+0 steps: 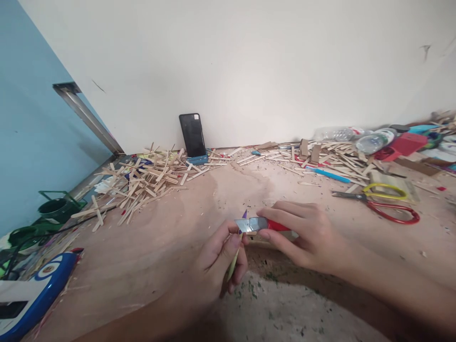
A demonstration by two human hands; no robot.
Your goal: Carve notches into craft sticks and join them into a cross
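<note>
My left hand [228,254] is closed round a thin yellow-green, pencil-like stick [233,264] with a purple pointed tip [244,214]. The stick points up and away from me, its lower end among my fingers. From the right, my right hand [302,232] grips a utility knife [276,225] by its red handle. The knife's wide steel blade [249,224] is out and lies across the stick just below the tip, close to my left thumb. Whether the edge cuts into the stick I cannot tell. Both hands are over the table's near edge.
Scissors [377,199] with yellow and red handles lie right on the wooden table [171,237]. Loose wooden sticks [149,180] heap at back left and right. A phone [192,135] leans on the wall. Plastic bottles [374,141] lie back right; a blue-and-white device [42,289] sits left.
</note>
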